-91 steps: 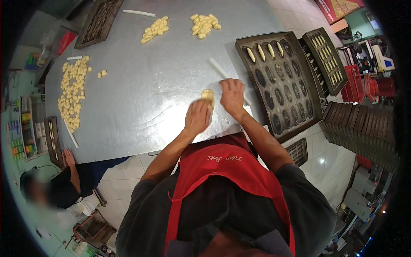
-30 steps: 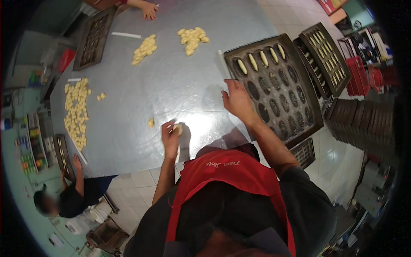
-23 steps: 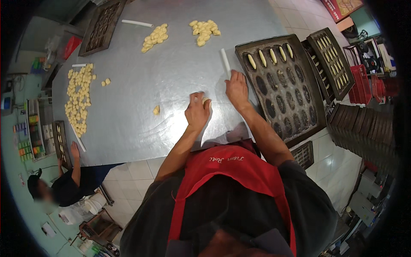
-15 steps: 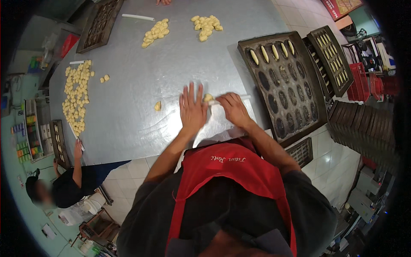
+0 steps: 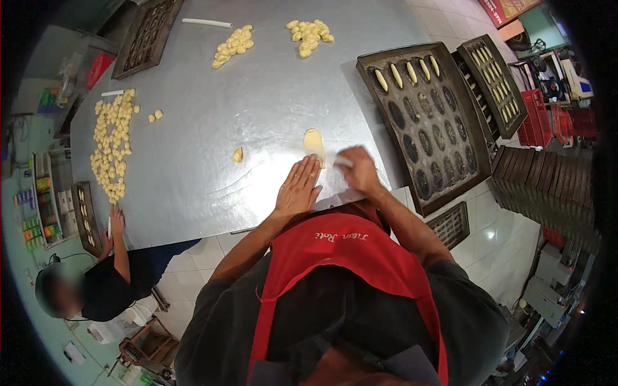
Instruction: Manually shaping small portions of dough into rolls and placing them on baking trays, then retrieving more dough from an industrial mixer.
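A strip of dough (image 5: 313, 143), rolled flat and long, lies on the metal table in front of me. My left hand (image 5: 299, 190) rests with its fingers stretched out and flat on the strip's near end. Just right of it, my right hand (image 5: 359, 172) is closed around a white rolling pin (image 5: 344, 161), lifted off the dough. Motion smears that hand's fingers and most of the pin is hidden. A single small dough piece (image 5: 238, 154) sits to the left of the strip.
At right, a large moulded baking tray (image 5: 416, 193) holds a row of dough sticks; a filled tray (image 5: 492, 83) and stacked trays (image 5: 537, 193) stand beyond. Dough balls (image 5: 114, 141) cover the table's left, near a co-worker (image 5: 106, 283). More dough piles (image 5: 233, 46) lie at the far side.
The dough ball has become a long flat strip. My left hand has moved down onto its near end. My right hand has drawn the rolling pin off the dough, toward me.
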A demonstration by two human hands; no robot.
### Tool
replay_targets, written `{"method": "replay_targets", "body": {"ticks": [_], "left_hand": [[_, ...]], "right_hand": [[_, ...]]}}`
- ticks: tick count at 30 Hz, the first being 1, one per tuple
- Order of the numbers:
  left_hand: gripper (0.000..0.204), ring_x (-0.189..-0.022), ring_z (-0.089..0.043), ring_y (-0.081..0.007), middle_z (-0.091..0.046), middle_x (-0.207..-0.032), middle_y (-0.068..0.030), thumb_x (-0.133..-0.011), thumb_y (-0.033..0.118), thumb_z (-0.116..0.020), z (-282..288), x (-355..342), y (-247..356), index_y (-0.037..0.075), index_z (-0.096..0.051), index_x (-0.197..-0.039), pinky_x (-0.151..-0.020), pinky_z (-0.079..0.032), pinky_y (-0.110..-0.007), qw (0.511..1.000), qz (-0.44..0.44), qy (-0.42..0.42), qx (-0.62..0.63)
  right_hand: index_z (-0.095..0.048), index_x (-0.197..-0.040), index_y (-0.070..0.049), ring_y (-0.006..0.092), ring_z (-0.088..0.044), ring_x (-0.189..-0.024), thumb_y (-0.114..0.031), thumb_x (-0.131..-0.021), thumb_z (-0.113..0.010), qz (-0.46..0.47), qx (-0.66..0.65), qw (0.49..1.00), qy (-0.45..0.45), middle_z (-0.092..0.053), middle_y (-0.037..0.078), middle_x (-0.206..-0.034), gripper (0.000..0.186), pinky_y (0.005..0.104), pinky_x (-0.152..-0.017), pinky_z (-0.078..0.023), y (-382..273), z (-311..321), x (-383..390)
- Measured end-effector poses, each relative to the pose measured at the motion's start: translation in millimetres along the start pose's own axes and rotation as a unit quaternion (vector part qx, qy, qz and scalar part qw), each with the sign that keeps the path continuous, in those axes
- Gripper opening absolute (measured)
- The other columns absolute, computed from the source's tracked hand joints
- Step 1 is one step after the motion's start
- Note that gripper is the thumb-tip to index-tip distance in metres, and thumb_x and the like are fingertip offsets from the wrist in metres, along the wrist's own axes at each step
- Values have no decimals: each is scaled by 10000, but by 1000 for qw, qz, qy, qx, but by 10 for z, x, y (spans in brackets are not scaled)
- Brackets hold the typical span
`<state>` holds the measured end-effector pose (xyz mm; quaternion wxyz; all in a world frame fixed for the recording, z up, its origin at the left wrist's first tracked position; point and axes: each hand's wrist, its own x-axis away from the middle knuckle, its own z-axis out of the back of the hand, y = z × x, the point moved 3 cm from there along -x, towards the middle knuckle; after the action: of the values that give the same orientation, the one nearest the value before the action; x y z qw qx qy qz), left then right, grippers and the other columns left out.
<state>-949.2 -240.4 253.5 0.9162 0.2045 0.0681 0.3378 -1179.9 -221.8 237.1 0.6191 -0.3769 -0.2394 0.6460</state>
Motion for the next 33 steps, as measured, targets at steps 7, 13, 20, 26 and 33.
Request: {"method": "replay_targets", "body": {"ticks": [7, 13, 20, 26, 33], "left_hand": [[589, -1365, -513, -445, -526, -1529, -249, -989, 183, -621, 220, -880, -139, -47, -494, -1516, -1140, -400, -531, 980, 108, 163, 28], [676, -1472, -458, -400, -413, -1679, -214, -1017, 239, -593, -30, -216, -33, -23, -415, -1615, -1195, -349, -527, 997, 44, 47, -30], [604, -1393, -501, -369, -472, -1646, -162, -1052, 257, -561, -4, -113, 75, 0, -466, -1590, -1174, -377, -503, 995, 50, 84, -18], [533, -1293, -539, -365, -576, -1524, -178, -1030, 228, -578, 34, 9, 143, 0, -548, -1511, -1139, -402, -499, 997, -8, 73, -16], [358, -1131, -617, -425, -681, -1181, -230, -907, 106, -705, 429, 38, -455, -8, -662, -1244, -980, -470, -535, 946, 175, 250, 110]], "right_hand": [[-659, -1355, -57, 328, -559, -1258, -154, -894, -633, 61, 296, 953, 9, -626, 104, -1373, 472, 483, -1028, -445, -191, -266, -822], [-598, -1460, -62, 331, -553, -1291, -113, -884, -620, 106, 282, 953, -39, -594, 111, -1470, 579, 482, -1039, -434, -320, -410, -64], [-618, -1445, -48, 308, -557, -1300, -184, -951, -565, 115, 280, 952, -48, -589, 100, -1470, 515, 493, -1052, -432, -388, -329, 146], [-710, -1298, -51, 317, -613, -1187, -75, -825, -670, 23, 225, 965, -130, -679, 116, -1280, 475, 520, -1021, -436, -424, -320, -464], [-461, -1558, 34, 452, -388, -1504, -460, -974, -658, 76, 246, 964, -59, -464, 281, -1589, 790, 655, -1231, -268, -470, -564, -164]]}}
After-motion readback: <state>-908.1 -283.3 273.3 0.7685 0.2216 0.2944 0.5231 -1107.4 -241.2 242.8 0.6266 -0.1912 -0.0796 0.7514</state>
